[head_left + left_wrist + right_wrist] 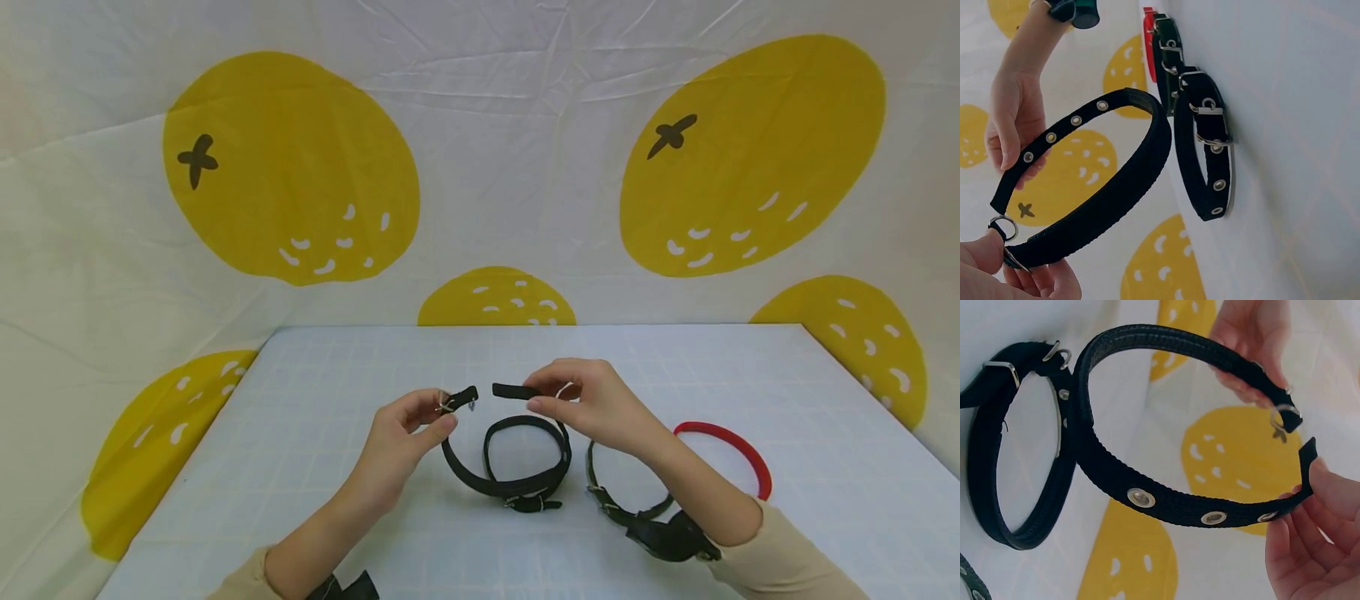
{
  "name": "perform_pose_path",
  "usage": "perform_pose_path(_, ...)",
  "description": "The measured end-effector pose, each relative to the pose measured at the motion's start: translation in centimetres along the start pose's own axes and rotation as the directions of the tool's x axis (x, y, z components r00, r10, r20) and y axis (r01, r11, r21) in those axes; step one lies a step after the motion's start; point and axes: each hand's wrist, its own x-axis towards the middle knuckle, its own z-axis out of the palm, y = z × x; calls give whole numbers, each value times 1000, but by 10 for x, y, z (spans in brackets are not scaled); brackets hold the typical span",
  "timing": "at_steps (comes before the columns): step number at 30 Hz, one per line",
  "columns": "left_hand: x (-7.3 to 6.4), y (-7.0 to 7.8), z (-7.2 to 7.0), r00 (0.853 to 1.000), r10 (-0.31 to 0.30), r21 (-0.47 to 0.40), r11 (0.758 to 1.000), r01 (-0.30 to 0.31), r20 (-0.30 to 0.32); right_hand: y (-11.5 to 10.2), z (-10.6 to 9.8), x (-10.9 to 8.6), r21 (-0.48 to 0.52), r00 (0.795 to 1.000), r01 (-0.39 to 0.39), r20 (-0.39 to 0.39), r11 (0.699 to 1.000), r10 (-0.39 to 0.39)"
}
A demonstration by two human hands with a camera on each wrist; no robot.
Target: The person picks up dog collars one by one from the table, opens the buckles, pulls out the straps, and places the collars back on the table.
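Note:
A black collar (480,482) with metal eyelets is stretched in an unfastened loop between both hands, raised over the table. My left hand (390,450) pinches its buckle end, where a metal ring (1005,229) hangs. Its other end, a plain tip with a row of eyelets (1214,518), is pinched between the thumb and fingers of my right hand (592,404). A small gap separates the two ends. Just behind the raised loop, a second black collar (1191,187) stands on its edge on the table, its strap through its buckle.
Right of these, partly under my right forearm, lie a dark green collar (613,510) and a red collar (738,446). The white table (337,358) meets a hanging cloth (517,167) printed with yellow fruit at its back edge.

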Motion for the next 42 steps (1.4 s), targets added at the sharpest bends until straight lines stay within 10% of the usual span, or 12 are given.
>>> perform_pose_path(12, 6, -5, -6, 999, 4, -45, 999, -6, -46, 22, -13, -4, -51, 996, -29, -92, 998, 24)
perform_pose_path(19, 26, -16, -20, 977, 187, 179, 970, -167, -102, 38, -26, -4, -47, 968, -132, -223, 990, 118)
perform_pose_path(24, 42, -19, -25, 954, 262, 286, 934, -213, -148, 52, -31, -1, 53, 931, -217, -288, 975, 223)
perform_pose_path(30, 61, -19, -28, 957, 155, 198, 974, -107, -246, 66, -40, 4, 310, 875, -246, -337, 918, 348)
perform_pose_path(42, 107, -33, -21, 944, 44, 230, 973, 35, -327, 95, -60, 23, 622, 729, -209, -415, 754, 544)
